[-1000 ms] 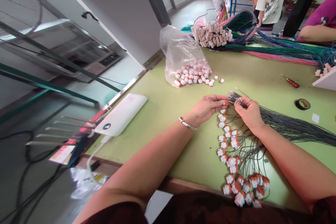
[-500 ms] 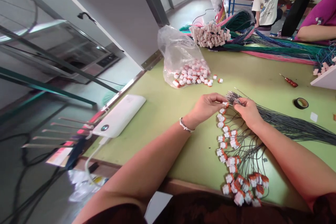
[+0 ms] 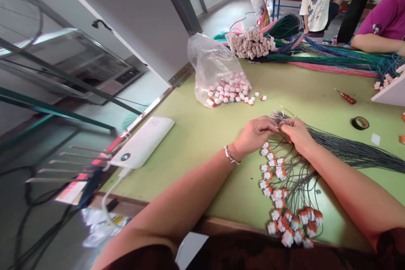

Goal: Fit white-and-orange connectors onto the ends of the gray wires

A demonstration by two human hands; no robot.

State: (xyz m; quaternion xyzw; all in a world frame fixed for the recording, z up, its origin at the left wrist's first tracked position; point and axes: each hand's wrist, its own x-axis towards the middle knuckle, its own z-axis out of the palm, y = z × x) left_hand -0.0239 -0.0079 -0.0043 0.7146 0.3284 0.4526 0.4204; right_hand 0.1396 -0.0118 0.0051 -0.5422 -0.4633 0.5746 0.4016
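My left hand point(image 3: 257, 136) is closed in a pinch. At its fingertips is a small white-and-orange connector, mostly hidden by the fingers. Touching or almost touching it, my right hand point(image 3: 296, 134) is closed on a thin dark wire, its thumb and index finger pressed together. Under and behind the right hand runs a bundle of dark wires point(image 3: 344, 145), with bare metal terminals point(image 3: 277, 114) at its left end. Below my hands hangs a row of wired white-and-orange connectors point(image 3: 281, 171), ending in a cluster near the table's front edge.
A clear plastic bag point(image 3: 210, 61) of loose connectors stands farther back on the green table point(image 3: 196, 135). A white power bank point(image 3: 144, 141) with a cable lies left. Right are a red-handled awl point(image 3: 348, 98) and black tape point(image 3: 360, 123). Bundled coloured wires point(image 3: 329, 59) and other people are behind.
My left hand has moved slightly right and down, bringing its fingertips against the right hand. The connector it pinches is now mostly covered. The view has shifted a little.
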